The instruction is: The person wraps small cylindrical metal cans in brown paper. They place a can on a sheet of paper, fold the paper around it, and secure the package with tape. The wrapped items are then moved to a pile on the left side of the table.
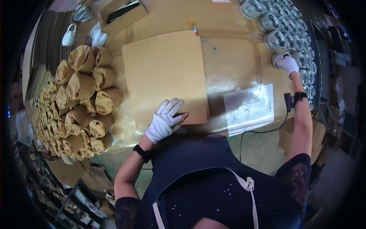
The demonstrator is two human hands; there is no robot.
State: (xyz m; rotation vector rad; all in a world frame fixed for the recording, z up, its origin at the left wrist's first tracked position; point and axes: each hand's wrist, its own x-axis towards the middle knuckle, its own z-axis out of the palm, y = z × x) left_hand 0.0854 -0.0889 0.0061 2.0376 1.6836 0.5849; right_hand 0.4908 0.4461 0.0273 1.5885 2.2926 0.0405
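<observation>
The left hand (164, 120), in a white glove, lies flat and loose on the near edge of a brown paper sheet (164, 72) on the surface (232, 61). The right hand (288, 64) reaches far out and grips a grey shoe (277, 59) in a row of shoes (284, 26). Brown paper bundles (82, 103) sit in a pile left of the sheet.

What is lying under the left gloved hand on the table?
The left hand rests flat on a stack of brown paper sheets, near its lower edge. The stack lies on the wooden table. Anything beneath the sheets is covered.
</observation>
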